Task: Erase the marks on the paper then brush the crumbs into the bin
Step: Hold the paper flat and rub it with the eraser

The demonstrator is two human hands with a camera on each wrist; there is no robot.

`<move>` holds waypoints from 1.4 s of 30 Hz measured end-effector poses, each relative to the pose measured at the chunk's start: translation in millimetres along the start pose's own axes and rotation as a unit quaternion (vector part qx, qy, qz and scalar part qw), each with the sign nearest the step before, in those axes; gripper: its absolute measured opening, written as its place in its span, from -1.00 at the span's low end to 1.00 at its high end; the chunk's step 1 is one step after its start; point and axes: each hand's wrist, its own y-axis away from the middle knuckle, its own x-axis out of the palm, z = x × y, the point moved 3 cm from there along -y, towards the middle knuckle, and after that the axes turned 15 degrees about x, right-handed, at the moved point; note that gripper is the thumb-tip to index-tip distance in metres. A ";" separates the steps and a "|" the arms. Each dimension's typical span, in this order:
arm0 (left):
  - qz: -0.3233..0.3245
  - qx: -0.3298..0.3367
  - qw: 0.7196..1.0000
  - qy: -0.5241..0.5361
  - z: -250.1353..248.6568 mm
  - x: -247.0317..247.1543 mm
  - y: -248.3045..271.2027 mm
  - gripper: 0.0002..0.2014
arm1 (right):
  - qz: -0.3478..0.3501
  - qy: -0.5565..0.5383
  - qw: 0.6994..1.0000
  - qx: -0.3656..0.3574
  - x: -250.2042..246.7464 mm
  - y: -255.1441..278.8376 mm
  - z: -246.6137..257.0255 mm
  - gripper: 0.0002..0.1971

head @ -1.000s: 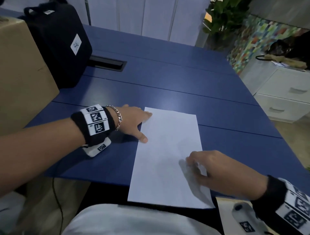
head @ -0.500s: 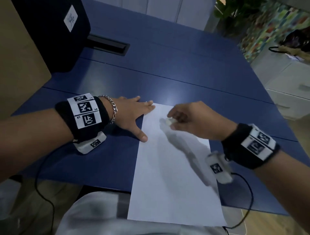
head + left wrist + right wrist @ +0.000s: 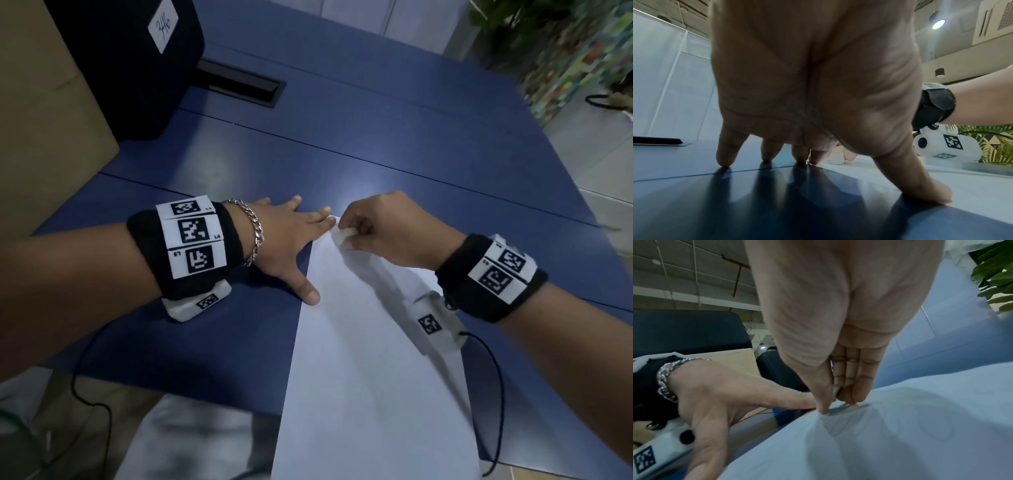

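A white sheet of paper [image 3: 363, 359] lies on the blue table [image 3: 376, 130], its near end hanging over the table's front edge. My left hand [image 3: 291, 236] lies flat with fingers spread at the sheet's far left corner, thumb [image 3: 929, 191] pressing the paper's left edge. My right hand [image 3: 373, 229] pinches a small white eraser [image 3: 342, 235] and holds it down on the sheet's far left corner, close to the left fingertips. In the right wrist view the eraser [image 3: 835, 392] is mostly hidden between thumb and fingers. I can make out no marks or crumbs on the paper.
A black case [image 3: 130, 61] with a white label and a cardboard box [image 3: 44, 120] stand at the far left. A black cable slot [image 3: 239, 85] is set into the table behind them. A plant [image 3: 507, 27] and white drawers are off to the right. No bin shows.
My right hand with the eraser travelled from the sheet's near right part up to its far left corner. The left hand stayed in place on the paper's edge.
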 end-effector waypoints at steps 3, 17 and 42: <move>-0.003 0.000 1.000 0.004 1.0 0.6 0.4 0.44 | 0.000 0.020 1.000 -0.019 -0.5 2.0 1.8 -0.75; 0.008 -0.010 1.000 0.010 -0.5 -1.9 0.0 0.45 | 0.047 0.035 0.996 -0.068 -5.7 4.4 11.1 -0.84; 0.031 -0.022 0.999 -0.008 -4.4 -6.3 0.6 0.45 | 0.045 0.029 0.999 0.003 -10.9 -9.9 9.7 -0.77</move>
